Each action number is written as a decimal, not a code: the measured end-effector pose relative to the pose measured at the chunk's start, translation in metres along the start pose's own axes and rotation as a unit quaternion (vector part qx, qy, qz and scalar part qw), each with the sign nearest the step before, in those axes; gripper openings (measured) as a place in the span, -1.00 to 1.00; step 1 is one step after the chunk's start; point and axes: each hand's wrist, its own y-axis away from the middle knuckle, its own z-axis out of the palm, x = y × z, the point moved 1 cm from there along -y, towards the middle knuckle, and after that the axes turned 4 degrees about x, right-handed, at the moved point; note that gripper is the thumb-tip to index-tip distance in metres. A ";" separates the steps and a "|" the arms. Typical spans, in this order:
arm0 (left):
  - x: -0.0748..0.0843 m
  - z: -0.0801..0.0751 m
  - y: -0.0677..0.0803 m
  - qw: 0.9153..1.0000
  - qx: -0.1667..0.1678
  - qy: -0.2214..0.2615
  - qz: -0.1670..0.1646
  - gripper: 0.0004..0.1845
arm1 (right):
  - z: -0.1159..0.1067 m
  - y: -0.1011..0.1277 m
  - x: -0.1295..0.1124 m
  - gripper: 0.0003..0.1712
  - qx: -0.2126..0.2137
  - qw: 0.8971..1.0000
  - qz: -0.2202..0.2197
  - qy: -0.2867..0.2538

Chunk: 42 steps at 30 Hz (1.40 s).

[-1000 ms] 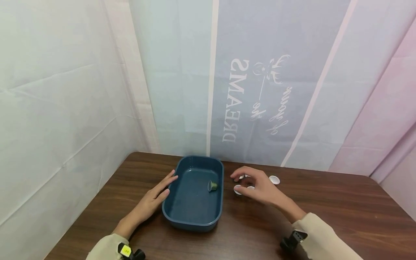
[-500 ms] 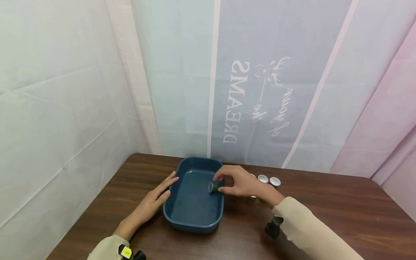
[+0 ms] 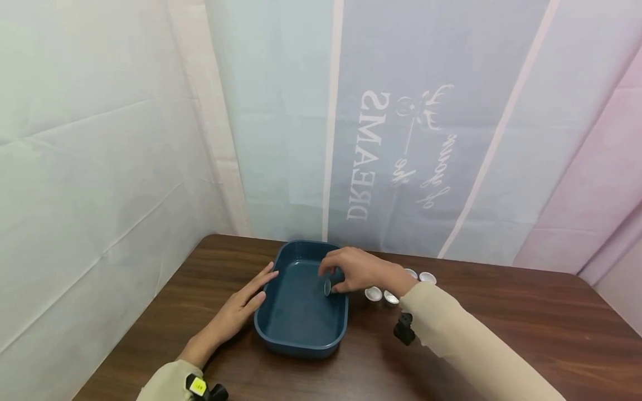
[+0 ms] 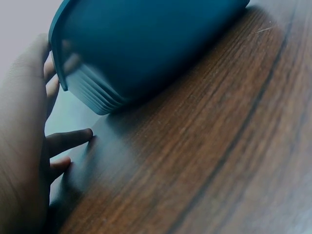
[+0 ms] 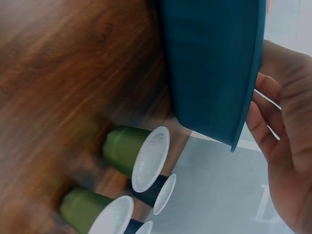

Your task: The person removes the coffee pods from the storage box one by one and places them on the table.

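Now the right hand (image 3: 358, 271) curls its fingers (image 3: 335, 278) round a small capsule (image 3: 327, 287) inside the blue tub (image 3: 301, 340), against its right wall. The left hand (image 3: 239, 308) lies flat with straight fingers against the tub's left rim, holding nothing. 4 foil-topped capsules (image 3: 373, 293) cluster on the wooden table (image 3: 501, 312) just right of the tub.

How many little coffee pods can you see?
5. One pod lies inside the blue tub, under the right hand. Four stand on the table right of the tub: two nearer, two farther. The hand and sleeve may hide more.
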 end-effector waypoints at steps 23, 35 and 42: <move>-0.003 0.000 0.000 1.000 0.006 0.003 -0.004 -0.52 | 0.009 -0.028 0.008 -0.58 -0.116 0.989 0.089 -0.014; -0.001 0.000 -0.001 1.000 0.004 0.006 -0.010 -0.52 | 0.017 -0.037 0.004 -0.63 -0.122 0.986 0.093 -0.071; -0.002 0.000 -0.001 1.000 0.001 0.002 -0.010 -0.52 | 0.019 -0.037 0.003 -0.60 -0.125 0.987 0.087 -0.059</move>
